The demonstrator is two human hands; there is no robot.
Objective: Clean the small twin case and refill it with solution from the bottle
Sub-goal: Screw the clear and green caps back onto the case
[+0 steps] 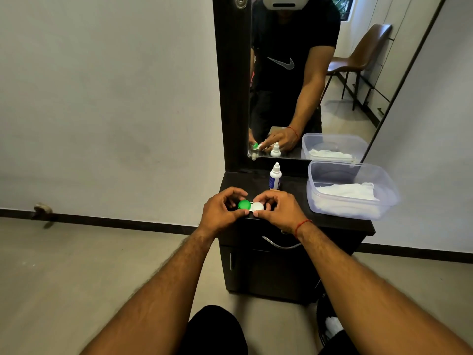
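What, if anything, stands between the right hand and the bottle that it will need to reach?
Nothing visible does. The bottle stands upright just behind the right hand; the tub sits off to the right. That hand and the left hand both grip the case, though.

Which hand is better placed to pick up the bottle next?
Right. The bottle stands upright just behind the right hand, while the left hand would have to cross over the case. The left hand already pinches the green-capped end, so it could likely steady the case alone.
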